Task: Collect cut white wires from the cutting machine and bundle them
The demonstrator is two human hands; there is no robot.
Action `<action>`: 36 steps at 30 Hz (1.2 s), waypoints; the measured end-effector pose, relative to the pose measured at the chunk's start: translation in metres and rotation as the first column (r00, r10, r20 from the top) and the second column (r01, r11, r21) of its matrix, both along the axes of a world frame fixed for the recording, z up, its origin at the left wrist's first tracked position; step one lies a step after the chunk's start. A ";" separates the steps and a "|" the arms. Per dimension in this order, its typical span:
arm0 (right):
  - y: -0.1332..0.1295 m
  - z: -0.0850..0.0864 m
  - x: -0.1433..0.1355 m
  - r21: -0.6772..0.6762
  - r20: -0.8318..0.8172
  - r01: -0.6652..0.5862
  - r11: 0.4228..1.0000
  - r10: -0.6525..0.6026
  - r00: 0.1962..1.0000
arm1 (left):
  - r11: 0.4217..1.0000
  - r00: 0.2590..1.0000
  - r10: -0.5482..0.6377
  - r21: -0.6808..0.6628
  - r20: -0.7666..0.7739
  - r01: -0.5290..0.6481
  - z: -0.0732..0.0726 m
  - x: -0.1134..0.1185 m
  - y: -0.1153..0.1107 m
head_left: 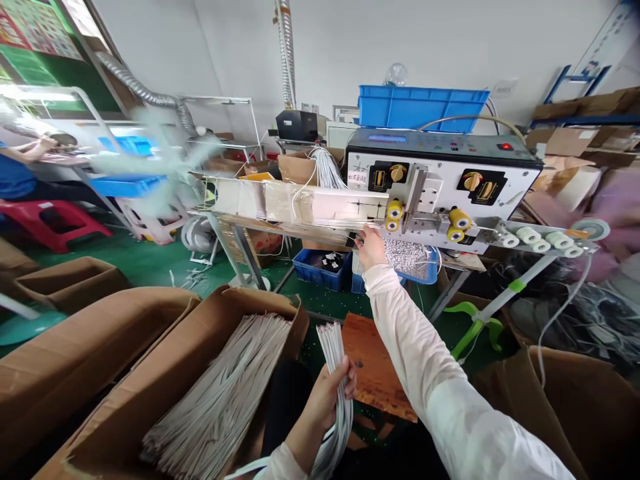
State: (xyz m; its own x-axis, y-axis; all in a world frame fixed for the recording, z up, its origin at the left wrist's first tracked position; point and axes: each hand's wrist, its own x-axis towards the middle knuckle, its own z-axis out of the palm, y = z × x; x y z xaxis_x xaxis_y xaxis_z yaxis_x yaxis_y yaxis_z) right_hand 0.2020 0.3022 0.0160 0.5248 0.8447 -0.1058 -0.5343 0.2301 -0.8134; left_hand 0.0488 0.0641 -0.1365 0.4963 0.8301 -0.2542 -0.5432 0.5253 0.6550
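Observation:
My left hand (334,390) is closed round a bundle of white cables (331,343), whose cut ends point up and whose lower part bends down towards my lap. With the arm stretched forward, my right hand (370,247) is at the front edge of the machine's outlet tray (340,203), just left of the yellow rollers (393,215). Its fingers are curled by a few thin white cables (345,223) lying along the tray edge; what is between the fingertips is hidden. The wire-cutting machine (440,193) stands on the bench to the right of this hand.
A cardboard box (165,373) of cut white cables stands at my left, a wooden stool (377,367) ahead. Blue bins (323,270) sit under the bench. A fan (165,157) blurs at left. White guide rollers (543,237) and a tripod stand (493,313) are on the right.

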 end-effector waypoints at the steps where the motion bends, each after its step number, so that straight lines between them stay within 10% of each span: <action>1: 0.002 0.004 -0.001 -0.002 0.016 0.022 1.000 -0.022 1.000 | 1.000 1.000 0.008 0.001 0.009 -0.008 0.001 -0.001 0.000; 8: -0.023 -0.001 -0.008 0.185 0.316 0.125 0.975 -0.180 0.931 | 0.999 0.999 0.026 0.023 0.034 -0.027 0.013 -0.005 0.004; 12: -0.103 -0.019 0.003 0.357 0.630 -0.210 0.910 -0.068 0.773 | 0.997 0.998 0.023 0.069 0.063 -0.028 0.023 -0.012 0.010; 17: -0.189 -0.026 0.035 -0.211 0.876 -0.778 0.592 0.468 0.119 | 0.992 0.998 0.052 0.111 0.030 -0.055 0.032 -0.019 0.019; 20: -0.205 -0.029 0.034 -0.358 0.804 -0.823 0.441 0.594 -0.031 | 0.992 0.999 0.045 0.123 -0.016 -0.043 0.032 -0.012 0.020; 27: -0.201 -0.056 0.022 -0.406 0.739 -0.703 0.584 0.662 0.123 | 0.999 1.000 0.008 -0.044 0.026 -0.007 0.025 0.016 0.006; 36: -0.192 -0.096 0.026 -0.323 0.844 -0.652 0.686 0.520 0.129 | 0.999 1.000 0.027 -0.046 0.013 -0.027 0.020 0.018 -0.006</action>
State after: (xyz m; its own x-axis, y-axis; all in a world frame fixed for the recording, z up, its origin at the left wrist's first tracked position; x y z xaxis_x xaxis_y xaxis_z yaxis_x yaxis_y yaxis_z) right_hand 0.2279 0.1102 -0.0797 -0.4041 0.9061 0.1252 0.3888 0.2941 -0.8731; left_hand 0.0673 0.0581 -0.1163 0.4774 0.8308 -0.2860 -0.5663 0.5398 0.6228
